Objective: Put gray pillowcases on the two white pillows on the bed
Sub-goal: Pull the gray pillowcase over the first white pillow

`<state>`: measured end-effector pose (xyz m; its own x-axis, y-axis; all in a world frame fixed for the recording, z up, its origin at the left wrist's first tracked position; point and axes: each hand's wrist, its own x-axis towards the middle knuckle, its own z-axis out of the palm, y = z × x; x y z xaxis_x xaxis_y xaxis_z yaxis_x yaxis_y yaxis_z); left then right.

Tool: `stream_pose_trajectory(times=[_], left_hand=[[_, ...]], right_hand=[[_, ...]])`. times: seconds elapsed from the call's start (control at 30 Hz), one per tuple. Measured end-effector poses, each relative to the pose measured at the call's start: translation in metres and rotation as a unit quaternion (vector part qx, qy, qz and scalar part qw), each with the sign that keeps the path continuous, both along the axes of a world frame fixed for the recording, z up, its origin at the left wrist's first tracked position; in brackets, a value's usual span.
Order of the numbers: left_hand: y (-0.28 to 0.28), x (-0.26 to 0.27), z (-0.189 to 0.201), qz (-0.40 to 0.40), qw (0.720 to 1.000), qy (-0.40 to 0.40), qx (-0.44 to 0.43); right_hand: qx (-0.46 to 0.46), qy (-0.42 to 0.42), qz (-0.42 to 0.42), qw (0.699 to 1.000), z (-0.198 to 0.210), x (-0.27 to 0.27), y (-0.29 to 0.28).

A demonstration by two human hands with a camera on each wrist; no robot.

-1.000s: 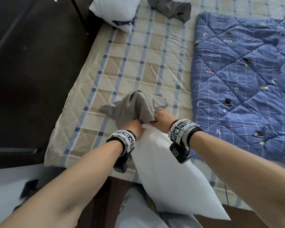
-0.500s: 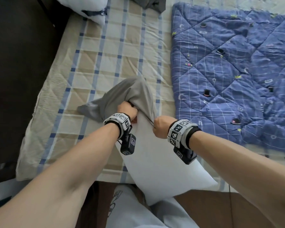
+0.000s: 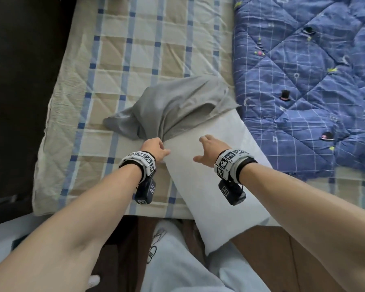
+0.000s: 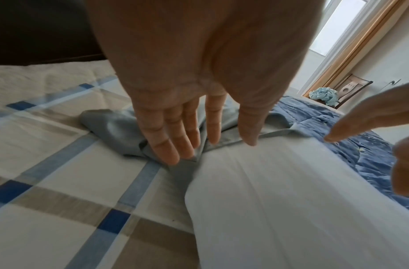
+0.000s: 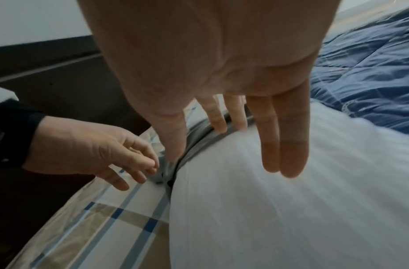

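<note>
On the bed (image 3: pixel 135 49), only the far end of the pillow (image 3: pixel 215 186) is covered by the pillowcase (image 3: pixel 173 108); most is left bare, with both the left hand (image 3: pixel 154 148) and right hand (image 3: pixel 211 150) spread and empty.

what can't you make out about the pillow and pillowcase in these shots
- Far end of the white pillow: covered by the gray pillowcase, all views.
- Pillow's near corner: hidden behind the person's leg, head view.
- Second pillow and pillowcase: outside every frame.
- Whether the left hand touches the fabric: unclear, blurred.
</note>
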<state>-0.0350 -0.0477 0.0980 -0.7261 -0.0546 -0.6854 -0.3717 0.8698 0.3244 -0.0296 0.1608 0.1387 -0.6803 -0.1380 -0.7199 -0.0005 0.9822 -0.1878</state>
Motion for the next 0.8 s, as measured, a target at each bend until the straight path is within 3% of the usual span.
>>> stream_pose_trajectory(times=[0.23,0.47,0.6,0.67,0.8], left_hand=[[-0.016,-0.006,-0.056,-0.023,1.000,-0.008,0.011],[-0.001,-0.005,-0.101,-0.042,0.993,0.036,0.107],[-0.022,-0.008,-0.115,0.076,0.996,0.026,0.049],[-0.037,-0.010,-0.123,0.077,0.996,0.032,0.015],[-0.044,-0.014,-0.134,0.033,0.998,0.054,-0.009]], right_hand=[[0.069,-0.024,-0.021,0.997,-0.066,-0.008,-0.033],[0.043,0.022,-0.048,0.998,-0.117,-0.028,-0.067],[0.003,0.042,-0.022,0.999,-0.133,-0.025,-0.097],[0.023,0.031,0.007,0.999,-0.142,-0.023,-0.102],[0.050,0.032,-0.020,0.998,-0.161,-0.028,-0.095]])
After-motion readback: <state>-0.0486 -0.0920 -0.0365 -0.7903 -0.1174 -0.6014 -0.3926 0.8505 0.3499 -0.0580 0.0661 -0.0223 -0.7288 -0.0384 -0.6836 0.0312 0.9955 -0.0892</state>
